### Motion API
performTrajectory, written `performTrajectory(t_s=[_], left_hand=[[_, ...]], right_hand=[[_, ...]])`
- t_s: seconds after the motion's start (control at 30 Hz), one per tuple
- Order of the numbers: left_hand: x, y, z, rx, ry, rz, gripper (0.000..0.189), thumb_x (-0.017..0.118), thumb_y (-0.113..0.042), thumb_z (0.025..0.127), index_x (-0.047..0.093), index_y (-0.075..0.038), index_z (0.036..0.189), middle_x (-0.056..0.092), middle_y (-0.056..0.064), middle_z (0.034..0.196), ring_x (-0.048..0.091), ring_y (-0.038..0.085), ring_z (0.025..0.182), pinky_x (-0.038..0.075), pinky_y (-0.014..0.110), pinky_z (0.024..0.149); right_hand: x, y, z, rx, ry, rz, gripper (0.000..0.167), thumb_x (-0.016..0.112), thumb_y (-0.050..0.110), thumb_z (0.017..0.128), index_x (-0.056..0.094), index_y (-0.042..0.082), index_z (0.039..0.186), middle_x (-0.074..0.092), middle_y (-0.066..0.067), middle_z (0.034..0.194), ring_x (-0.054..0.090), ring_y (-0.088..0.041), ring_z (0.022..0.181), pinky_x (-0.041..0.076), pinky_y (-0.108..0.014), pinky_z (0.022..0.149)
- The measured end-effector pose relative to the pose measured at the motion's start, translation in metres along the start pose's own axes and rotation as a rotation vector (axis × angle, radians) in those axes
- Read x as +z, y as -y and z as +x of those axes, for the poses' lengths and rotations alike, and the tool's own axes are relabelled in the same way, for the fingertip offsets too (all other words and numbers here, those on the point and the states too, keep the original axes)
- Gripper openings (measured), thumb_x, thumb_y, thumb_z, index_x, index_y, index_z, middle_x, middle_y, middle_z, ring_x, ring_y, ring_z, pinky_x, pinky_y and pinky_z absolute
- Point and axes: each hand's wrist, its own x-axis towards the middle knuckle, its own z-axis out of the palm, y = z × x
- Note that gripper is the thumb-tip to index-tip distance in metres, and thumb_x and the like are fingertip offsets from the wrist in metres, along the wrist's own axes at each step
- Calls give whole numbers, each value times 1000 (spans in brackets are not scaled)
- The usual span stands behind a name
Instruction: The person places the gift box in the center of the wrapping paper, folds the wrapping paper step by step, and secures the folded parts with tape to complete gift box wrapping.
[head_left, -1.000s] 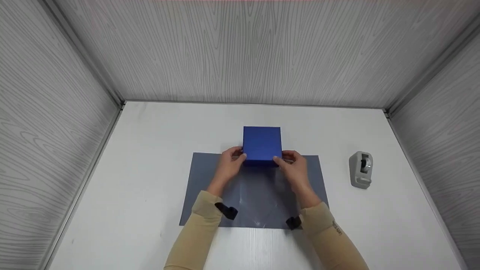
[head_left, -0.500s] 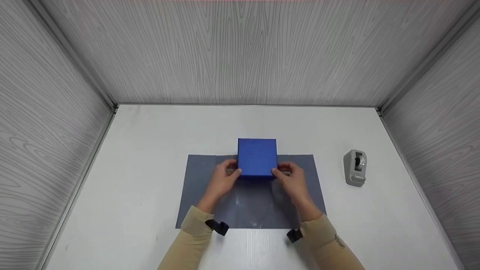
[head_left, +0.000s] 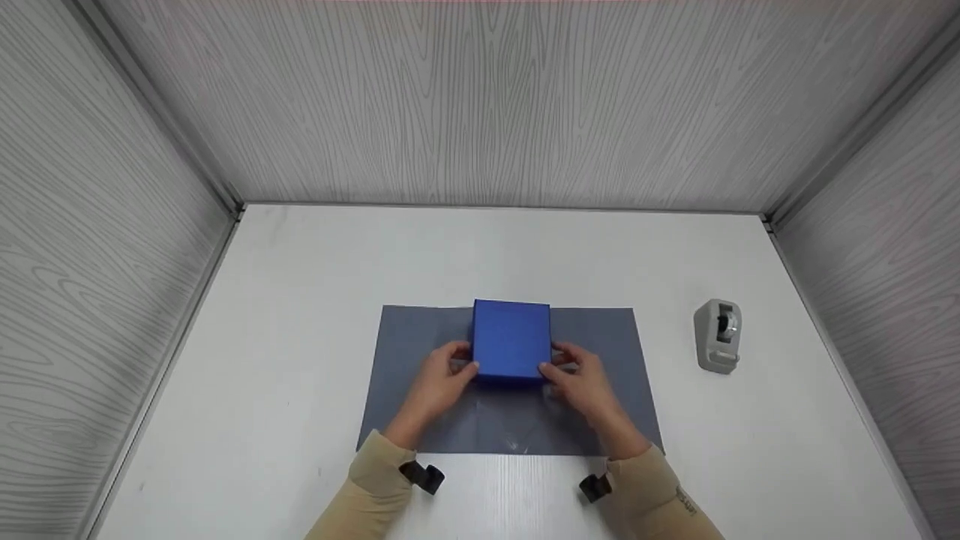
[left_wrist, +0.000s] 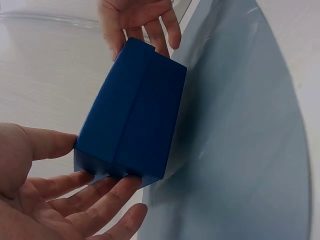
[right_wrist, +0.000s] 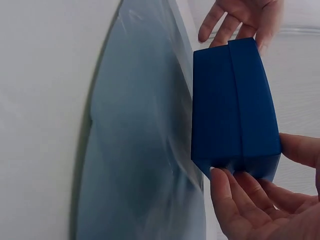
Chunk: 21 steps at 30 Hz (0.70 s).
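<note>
A blue lidded box [head_left: 511,340] is held between both hands over a grey-blue sheet [head_left: 405,375]. My left hand [head_left: 439,381] grips its left side, thumb at the near top edge and fingers along the side. On the opposite side my right hand [head_left: 585,381] grips it the same way. In the left wrist view the box [left_wrist: 130,110] shows a lid seam along its near face, and the left fingers [left_wrist: 107,200] press its end. The right wrist view shows the right fingers [right_wrist: 245,195] against the other end, with the sheet [right_wrist: 135,125] beside the box.
A grey tape dispenser [head_left: 718,336] with a roll of clear tape stands on the white table [head_left: 300,300] to the right of the sheet. Grey wood-grain panels [head_left: 480,105] wall in the table at the back and both sides.
Both hands have brought the blue box toward the person, from the sheet's far edge to nearer its middle. The grip stays the same, and the sheet and tape dispenser keep their places.
</note>
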Motion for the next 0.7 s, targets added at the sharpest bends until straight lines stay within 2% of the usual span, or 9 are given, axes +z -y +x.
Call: performTrajectory(t_s=[0.2,0.33,0.43,0.53,0.6,0.7], left_hand=[[2,8,-4,-15,28,13,39,61,-9,96,53,11,129,61,23,118,64,31,102,52,41,86],[2,12,-5,-18,51,38,40,60,-11,97,52,11,129,61,22,118,63,33,105,51,43,89],[0,14,-6,-10,61,110,40,56,-15,100,52,9,132,61,21,119,61,32,108,49,46,92],[-4,18,-7,27,57,228,39,50,-15,103,52,8,134,60,23,124,57,35,115,45,50,97],[-7,21,-8,48,44,326,38,49,-14,103,53,5,135,58,23,127,54,38,119,42,51,99],[-11,27,-11,75,29,480,37,57,-11,98,58,1,132,55,24,131,49,42,124,39,55,101]], right_hand=[[1,-10,2,4,15,-29,49,71,6,90,54,-6,134,58,-18,107,65,-25,91,57,-47,73],[-3,-15,2,-26,52,-113,47,70,13,92,55,-5,133,60,-17,108,64,-27,94,56,-43,74],[-9,-15,2,-106,60,-256,42,63,19,97,57,-5,132,62,-18,114,62,-31,103,53,-45,83],[-18,-18,5,-194,38,-441,37,59,17,100,59,-6,128,61,-20,118,58,-35,111,47,-49,93],[-25,-21,6,-235,25,-570,36,63,14,97,60,-6,127,59,-23,121,55,-39,115,44,-52,96],[-35,-26,6,-244,37,-751,45,73,10,88,60,-3,129,52,-28,129,49,-46,121,41,-56,98]])
